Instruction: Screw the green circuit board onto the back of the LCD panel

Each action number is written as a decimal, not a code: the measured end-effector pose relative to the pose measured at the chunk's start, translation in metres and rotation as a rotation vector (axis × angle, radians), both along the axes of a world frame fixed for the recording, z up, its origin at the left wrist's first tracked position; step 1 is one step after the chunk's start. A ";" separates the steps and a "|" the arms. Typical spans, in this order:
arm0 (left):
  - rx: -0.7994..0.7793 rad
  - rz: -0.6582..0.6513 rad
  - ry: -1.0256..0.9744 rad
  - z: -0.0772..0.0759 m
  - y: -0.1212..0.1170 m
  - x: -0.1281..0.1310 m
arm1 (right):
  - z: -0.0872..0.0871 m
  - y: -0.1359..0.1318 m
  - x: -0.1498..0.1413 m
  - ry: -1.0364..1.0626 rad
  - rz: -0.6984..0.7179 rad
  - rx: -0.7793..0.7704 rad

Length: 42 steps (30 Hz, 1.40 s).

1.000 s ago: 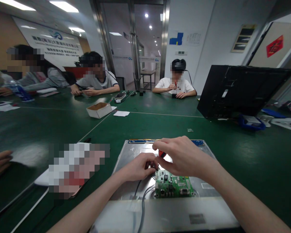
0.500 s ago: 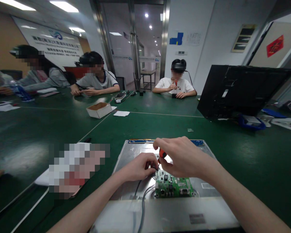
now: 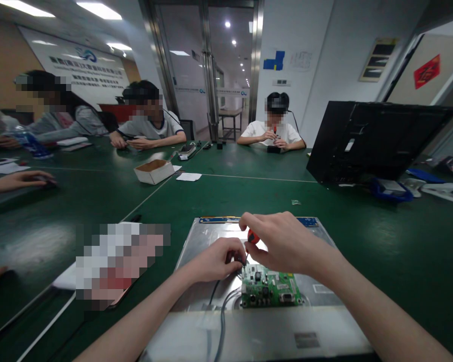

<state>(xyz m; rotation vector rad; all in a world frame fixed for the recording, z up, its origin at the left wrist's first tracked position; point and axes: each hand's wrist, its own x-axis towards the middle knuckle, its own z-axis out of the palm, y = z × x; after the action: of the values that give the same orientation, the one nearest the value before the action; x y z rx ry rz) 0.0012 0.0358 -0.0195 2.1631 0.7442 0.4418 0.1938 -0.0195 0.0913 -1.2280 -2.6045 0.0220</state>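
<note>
A flat metal display panel (image 3: 196,289) lies in front of me on the green table, with a green circuit board (image 3: 271,290) on its back. My right hand (image 3: 277,239) is closed around the red and black handle of a screwdriver (image 3: 252,237), its tip pointing down at the board's upper left corner. Beside that tip, my left hand (image 3: 223,257) is closed, thumb and fingers pinched at the same corner; what they hold is hidden. A grey cable (image 3: 222,327) runs from near the board toward me. The far edge of the panel carries a blue strip board (image 3: 307,221).
A black monitor (image 3: 373,143) stands tilted at the right, near a blue tray (image 3: 390,190). An open white box (image 3: 154,172) sits ahead to the left. Blurred-out flat items (image 3: 121,264) lie left of the panel. Co-workers sit around the table; another person's hand (image 3: 33,178) reaches in at left.
Another person's hand has come in at the left over the table. The screwdriver's handle has turned slightly in my right hand. My left hand and the board stay in place.
</note>
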 end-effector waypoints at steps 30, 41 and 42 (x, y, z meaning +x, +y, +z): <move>-0.015 0.008 -0.030 0.004 -0.003 0.002 | -0.002 0.004 0.000 -0.020 -0.003 0.035; 0.025 0.006 -0.033 -0.003 0.000 0.000 | -0.002 0.000 0.001 0.029 0.043 0.024; 0.029 0.004 -0.040 -0.002 -0.001 0.000 | -0.002 0.001 0.001 0.031 0.044 0.029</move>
<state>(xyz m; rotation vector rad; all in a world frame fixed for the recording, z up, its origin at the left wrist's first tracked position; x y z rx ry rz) 0.0012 0.0353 -0.0215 2.1732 0.7236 0.4994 0.1950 -0.0189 0.0897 -1.1517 -2.5950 0.0111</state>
